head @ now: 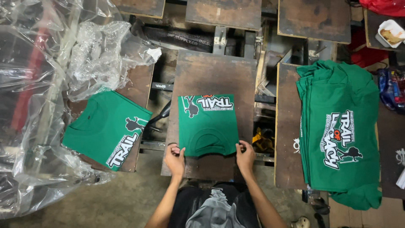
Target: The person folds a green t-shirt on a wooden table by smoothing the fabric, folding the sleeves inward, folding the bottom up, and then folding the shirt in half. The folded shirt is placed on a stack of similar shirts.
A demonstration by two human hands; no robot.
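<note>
Folded green shirt [207,125] lies centred on the brown platen surface [211,71], print facing up. Left hand [174,158] and right hand [245,156] pinch its near corners, fingers closed on cloth, likely squaring it. Stack of green shirts [339,126] waits right.

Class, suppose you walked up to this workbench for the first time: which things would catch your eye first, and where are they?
A folded green shirt with a white print lies on the middle brown board, its near corners pinched by the left hand and right hand. A stack of green shirts fills the right; crumpled clear plastic the left.
</note>
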